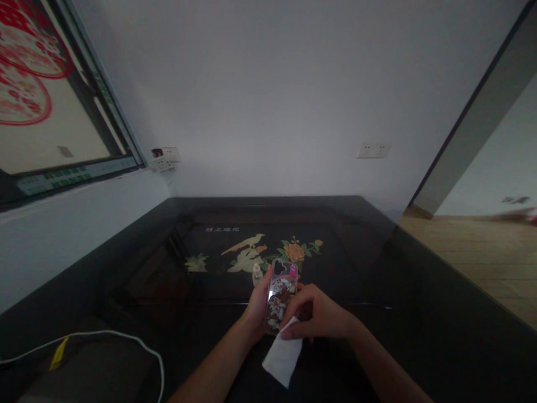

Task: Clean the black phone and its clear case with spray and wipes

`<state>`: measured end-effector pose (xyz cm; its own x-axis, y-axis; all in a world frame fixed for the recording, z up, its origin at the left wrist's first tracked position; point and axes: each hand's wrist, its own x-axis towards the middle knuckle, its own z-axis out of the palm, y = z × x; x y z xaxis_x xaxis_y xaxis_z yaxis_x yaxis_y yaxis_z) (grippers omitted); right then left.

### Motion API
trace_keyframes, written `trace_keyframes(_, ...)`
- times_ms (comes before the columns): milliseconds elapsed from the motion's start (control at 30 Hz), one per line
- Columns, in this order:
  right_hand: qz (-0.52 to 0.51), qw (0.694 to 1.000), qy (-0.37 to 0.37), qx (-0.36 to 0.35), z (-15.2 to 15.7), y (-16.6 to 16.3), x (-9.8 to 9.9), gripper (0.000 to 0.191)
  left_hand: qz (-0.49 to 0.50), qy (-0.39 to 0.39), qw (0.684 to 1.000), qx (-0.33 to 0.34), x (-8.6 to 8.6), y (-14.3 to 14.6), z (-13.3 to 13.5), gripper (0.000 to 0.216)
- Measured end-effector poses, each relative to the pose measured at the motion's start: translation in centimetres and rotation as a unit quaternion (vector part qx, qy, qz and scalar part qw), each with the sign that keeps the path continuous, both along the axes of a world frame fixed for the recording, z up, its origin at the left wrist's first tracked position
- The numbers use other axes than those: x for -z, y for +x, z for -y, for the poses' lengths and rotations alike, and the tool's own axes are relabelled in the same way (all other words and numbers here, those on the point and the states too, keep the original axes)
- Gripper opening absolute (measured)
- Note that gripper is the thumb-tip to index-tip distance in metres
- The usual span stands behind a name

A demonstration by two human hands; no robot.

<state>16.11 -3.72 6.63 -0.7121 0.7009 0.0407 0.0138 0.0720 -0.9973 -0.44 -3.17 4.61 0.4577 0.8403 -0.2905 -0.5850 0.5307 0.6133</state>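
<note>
My left hand [257,305] grips a clear phone case [280,296] printed with cartoon figures, holding it upright by its left edge. My right hand [319,316] is closed on a white folded cloth [284,357] and presses it against the lower part of the case; the rest of the cloth hangs down toward me. A small pale bottle [256,273] stands on the table just beyond my left hand. Both hands hover over the dark table [377,268].
The black lacquered table carries an inlaid picture of a bird and flowers [255,252]. A white cable [126,338] loops over a dark bag at lower left. Wall sockets [164,158] sit by a window; a doorway to a wooden floor [482,252] opens right.
</note>
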Motion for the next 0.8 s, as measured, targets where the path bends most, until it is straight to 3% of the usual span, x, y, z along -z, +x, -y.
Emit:
trace_keyframes(67, -0.041, 0.996, -0.052, 0.06, -0.7, 0.1, 0.4, 0.03, -0.009, -0.005, 1.0, -0.002, -0.1, 0.0, 0.0, 0.07)
trace_keyframes(100, -0.073, 0.988, -0.051, 0.125, -1.2, 0.2, 0.5, 0.032, -0.011, -0.007, 1.0, -0.006, -0.2, 0.0, 0.1, 0.068)
trace_keyframes(200, -0.131, 0.928, 0.017, 0.348, -2.8, 0.6, 0.7, 0.031, -0.001, -0.008, 1.0, -0.02, -0.4, 0.0, 0.1, 0.063)
trace_keyframes(267, -0.142, 0.887, 0.072, 0.433, -3.4, 0.9, 0.7, 0.027, 0.007, -0.009, 1.0, -0.023, -0.5, -0.1, 0.1, 0.061)
trace_keyframes(333, -0.146, 0.862, 0.113, 0.471, -3.5, 1.0, 0.5, 0.021, 0.008, -0.007, 1.0, -0.021, -0.5, -0.1, 0.1, 0.061)
trace_keyframes(433, -0.149, 0.853, 0.146, 0.478, -3.1, 0.8, 0.3, 0.018, 0.006, 0.001, 1.0, -0.018, -0.5, -0.2, 0.1, 0.063)
trace_keyframes(533, -0.133, 0.864, 0.177, 0.453, -2.8, 0.6, 0.4, 0.017, 0.006, -0.001, 1.0, -0.017, -0.6, -0.2, 0.2, 0.065)
trace_keyframes(633, -0.073, 0.866, 0.252, 0.425, -2.7, 0.5, 0.8, 0.012, 0.008, -0.006, 1.0, -0.021, -0.6, -0.3, 0.2, 0.063)
trace_keyframes(800, -0.007, 0.87, 0.359, 0.337, -2.4, 0.6, 0.9, 0.01, 0.011, -0.006, 0.999, -0.038, -0.2, -0.2, 0.0, 0.055)
